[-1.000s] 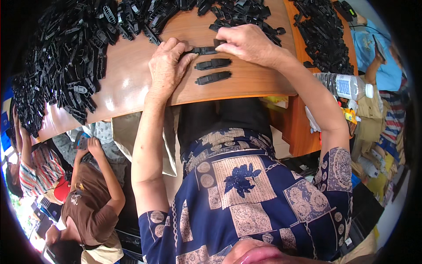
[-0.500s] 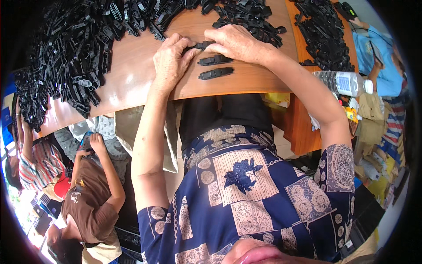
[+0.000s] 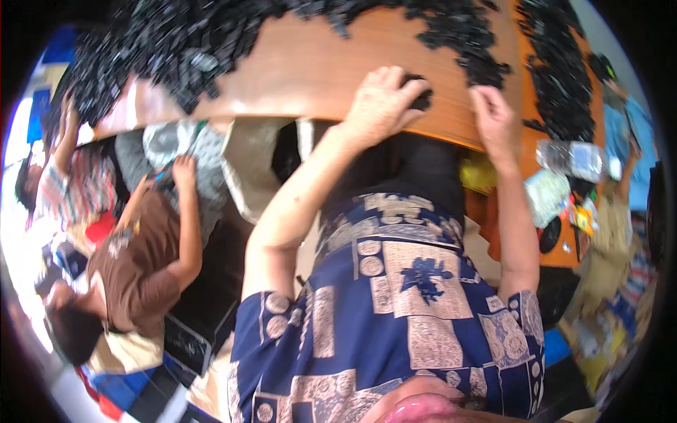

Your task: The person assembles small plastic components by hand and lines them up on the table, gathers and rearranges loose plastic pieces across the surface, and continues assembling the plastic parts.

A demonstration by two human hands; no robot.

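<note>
On the wooden table (image 3: 303,77), black plastic buckles (image 3: 421,93) sit between the thumb and fingers of my left hand (image 3: 381,106), close to the front edge; how many is hidden. My right hand (image 3: 496,120) is over to the right, with thumb and fingers pinched together at the near tip of a small pile of black plastic parts (image 3: 462,42). Motion blur hides whatever may be between those fingertips.
A big heap of black parts (image 3: 176,53) covers the far left. Another pile (image 3: 560,77) lies at the right, beyond a clear plastic bottle (image 3: 571,158). A person in a brown shirt (image 3: 144,243) sits at the left; someone in blue (image 3: 638,141) is at the right.
My hands have parted from the buckle they held together. The left gathers buckles near the edge; the right has moved right to the small pile. The whole view has shifted.
</note>
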